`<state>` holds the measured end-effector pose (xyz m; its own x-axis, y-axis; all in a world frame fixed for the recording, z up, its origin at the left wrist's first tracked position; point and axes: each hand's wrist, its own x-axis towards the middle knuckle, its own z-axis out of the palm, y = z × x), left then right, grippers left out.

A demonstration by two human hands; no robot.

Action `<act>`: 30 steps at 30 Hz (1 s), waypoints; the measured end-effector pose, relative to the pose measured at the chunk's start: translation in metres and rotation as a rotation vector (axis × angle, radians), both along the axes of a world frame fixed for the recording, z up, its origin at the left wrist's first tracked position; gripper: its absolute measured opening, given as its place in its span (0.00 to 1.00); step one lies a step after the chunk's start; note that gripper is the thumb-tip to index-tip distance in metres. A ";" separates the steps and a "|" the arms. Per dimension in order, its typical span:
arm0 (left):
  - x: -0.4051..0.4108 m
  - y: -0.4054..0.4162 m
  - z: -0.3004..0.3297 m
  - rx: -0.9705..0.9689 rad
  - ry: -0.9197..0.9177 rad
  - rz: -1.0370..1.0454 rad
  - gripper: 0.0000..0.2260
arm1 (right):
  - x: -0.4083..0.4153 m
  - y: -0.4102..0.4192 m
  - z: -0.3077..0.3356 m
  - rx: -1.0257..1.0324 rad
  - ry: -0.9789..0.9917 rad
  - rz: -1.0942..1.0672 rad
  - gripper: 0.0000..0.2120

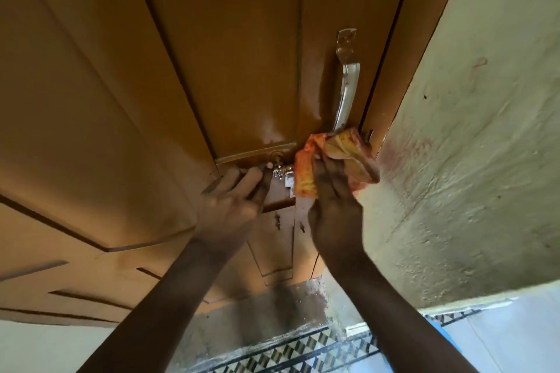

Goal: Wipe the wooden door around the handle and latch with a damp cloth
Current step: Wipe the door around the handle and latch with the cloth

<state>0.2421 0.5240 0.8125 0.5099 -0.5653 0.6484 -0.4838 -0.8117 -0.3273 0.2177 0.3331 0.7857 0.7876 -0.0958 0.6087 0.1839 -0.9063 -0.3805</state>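
At the door's (230,70) right edge, under the handle (347,85), the right hand (335,206) squeezes the cloth (339,157) while the left hand (233,200) pinches the latch (280,172).

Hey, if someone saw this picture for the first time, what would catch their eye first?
Probably the orange cloth, bunched in the right hand and pressed to the wooden door just below the shiny metal handle. Next, the left hand at the metal latch beside it, and the stained wall on the right.
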 end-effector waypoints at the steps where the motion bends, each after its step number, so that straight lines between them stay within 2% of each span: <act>1: 0.000 0.000 0.001 0.002 -0.003 0.002 0.12 | 0.002 0.015 0.002 0.040 0.011 -0.018 0.28; 4: 0.000 -0.005 0.003 -0.025 -0.012 0.013 0.08 | 0.003 0.041 -0.001 0.032 -0.034 -0.012 0.28; 8: 0.000 -0.007 0.003 -0.061 0.028 0.050 0.12 | -0.005 0.008 -0.007 -0.062 -0.091 0.031 0.26; 11: 0.001 -0.005 0.001 -0.147 0.097 0.068 0.15 | -0.001 0.010 -0.003 0.051 -0.079 -0.097 0.26; 13: 0.002 -0.004 0.001 -0.165 0.116 0.072 0.13 | 0.004 0.037 0.001 0.166 -0.063 -0.117 0.28; 15: 0.002 -0.004 0.002 -0.179 0.137 0.075 0.10 | 0.005 0.054 0.000 0.189 -0.079 -0.081 0.29; 18: 0.001 -0.005 0.003 -0.208 0.172 0.076 0.12 | -0.004 0.033 -0.010 0.070 -0.121 0.039 0.27; 20: 0.001 -0.004 0.004 -0.216 0.176 0.066 0.15 | -0.004 0.007 -0.013 0.008 -0.134 0.025 0.25; 22: 0.001 -0.004 0.004 -0.228 0.174 0.069 0.15 | 0.004 0.003 -0.013 0.060 -0.137 -0.075 0.23; 25: -0.001 -0.007 0.007 -0.291 0.195 0.096 0.10 | 0.009 0.042 -0.009 0.183 -0.127 -0.119 0.24; 27: -0.001 -0.009 0.009 -0.331 0.235 0.101 0.10 | 0.004 0.053 -0.010 0.153 -0.129 -0.048 0.25; 30: -0.001 -0.011 0.012 -0.365 0.305 0.106 0.13 | -0.002 0.020 -0.015 0.009 -0.114 0.060 0.26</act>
